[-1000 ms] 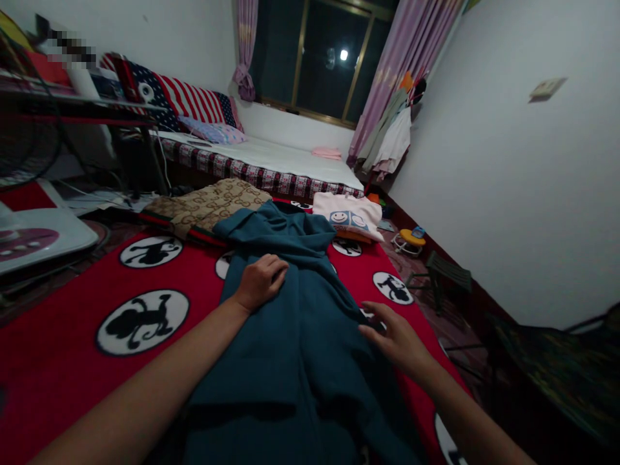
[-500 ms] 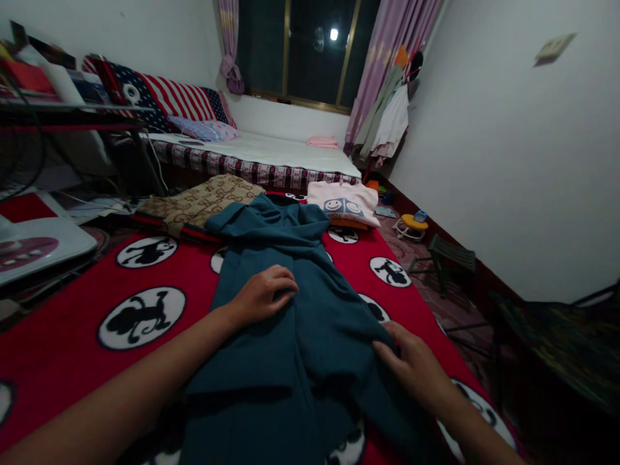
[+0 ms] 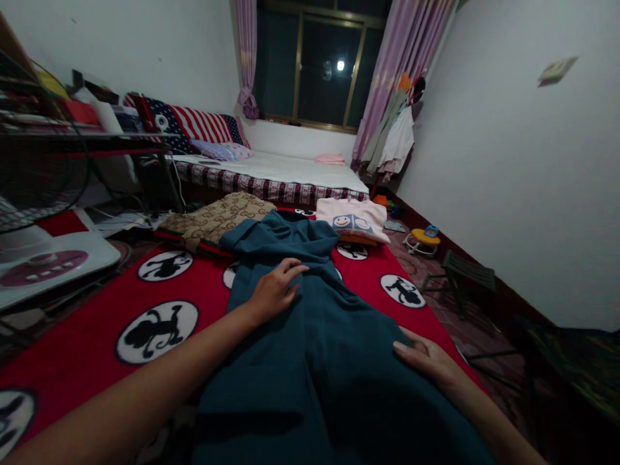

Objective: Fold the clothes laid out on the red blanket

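Observation:
A dark teal garment (image 3: 320, 342) lies spread along a red blanket (image 3: 97, 303) printed with black-and-white cartoon roundels. My left hand (image 3: 276, 289) rests flat on the garment's upper middle, fingers stretched toward its collar. My right hand (image 3: 426, 358) lies on the garment's right edge, fingers extended and pressed on the cloth. Neither hand grips anything. Beyond the collar are a folded brown patterned cloth (image 3: 217, 218) and a folded pink shirt with smiley faces (image 3: 352, 221).
A second bed (image 3: 276, 171) with a flag-patterned pillow stands under the dark window. A fan (image 3: 43, 174) and its white base are at left. A small green stool (image 3: 458, 278) and a yellow toy (image 3: 421, 237) sit on the floor at right. Clothes hang by the curtain.
My right hand slid outward and back to the garment's right edge, smoothing a fold flat. My left hand shifted slightly toward the collar and opened its fingers. The view tilted a little.

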`<state>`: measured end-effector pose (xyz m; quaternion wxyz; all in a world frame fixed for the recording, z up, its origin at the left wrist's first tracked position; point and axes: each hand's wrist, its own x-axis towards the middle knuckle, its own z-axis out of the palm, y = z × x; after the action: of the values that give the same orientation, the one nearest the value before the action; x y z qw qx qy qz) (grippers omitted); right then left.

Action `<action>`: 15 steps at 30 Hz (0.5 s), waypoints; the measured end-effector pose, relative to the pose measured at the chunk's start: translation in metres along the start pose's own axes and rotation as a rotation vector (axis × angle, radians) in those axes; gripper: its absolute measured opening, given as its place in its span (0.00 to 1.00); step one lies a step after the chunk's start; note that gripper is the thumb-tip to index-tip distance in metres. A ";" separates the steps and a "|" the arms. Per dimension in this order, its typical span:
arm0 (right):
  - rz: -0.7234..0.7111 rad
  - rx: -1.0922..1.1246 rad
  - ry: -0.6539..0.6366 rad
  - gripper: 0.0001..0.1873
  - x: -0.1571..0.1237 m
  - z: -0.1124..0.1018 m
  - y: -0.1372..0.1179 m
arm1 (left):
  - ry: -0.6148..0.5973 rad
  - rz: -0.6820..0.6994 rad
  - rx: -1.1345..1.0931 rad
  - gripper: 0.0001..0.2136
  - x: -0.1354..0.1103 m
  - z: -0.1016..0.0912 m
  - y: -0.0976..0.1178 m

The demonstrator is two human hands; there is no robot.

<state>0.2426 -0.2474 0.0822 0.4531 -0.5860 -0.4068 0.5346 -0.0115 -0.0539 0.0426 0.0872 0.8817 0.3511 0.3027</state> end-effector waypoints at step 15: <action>-0.052 -0.043 -0.080 0.42 0.001 0.036 0.002 | -0.012 -0.319 0.233 0.09 0.106 -0.017 -0.047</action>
<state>0.2065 -0.2439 0.0792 0.4375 -0.5629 -0.4513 0.5367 0.0122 0.0515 0.0891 0.0334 0.8209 0.5185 0.2370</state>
